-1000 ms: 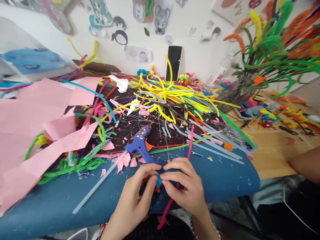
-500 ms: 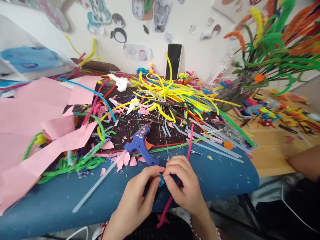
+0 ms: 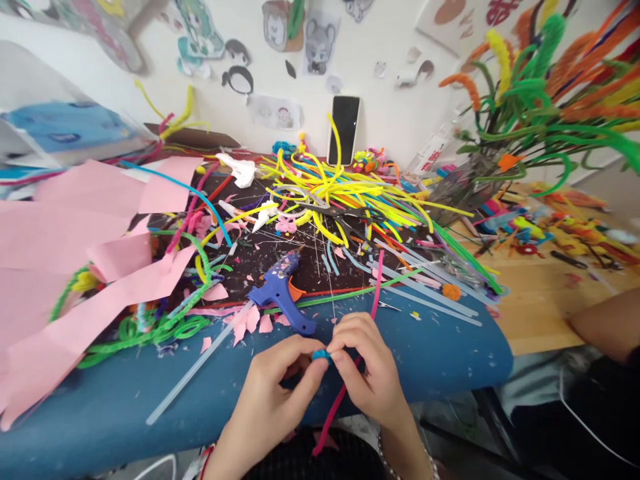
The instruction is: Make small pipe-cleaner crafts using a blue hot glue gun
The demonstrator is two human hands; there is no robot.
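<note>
My left hand [image 3: 273, 393] and my right hand [image 3: 367, 370] meet at the near edge of the blue table cover [image 3: 440, 347]. Both pinch a small blue fuzzy piece [image 3: 321, 355] between their fingertips. A long pink pipe cleaner [image 3: 376, 287] runs from the table under my right hand and hangs down past the edge. A blue glue gun [image 3: 280, 292] lies just beyond my hands, its nozzle pointing away.
A heap of yellow and mixed pipe cleaners [image 3: 340, 193] with scissors fills the table's middle. Pink paper sheets [image 3: 65, 247] cover the left. Clear glue sticks [image 3: 425, 293] lie right of the gun. A phone [image 3: 344, 130] leans on the wall. Another person's arm [image 3: 605, 323] rests at the right.
My hands have shifted slightly up and closer together, turning the small blue piece between the fingertips. The view has tilted a little; nothing else on the table moved.
</note>
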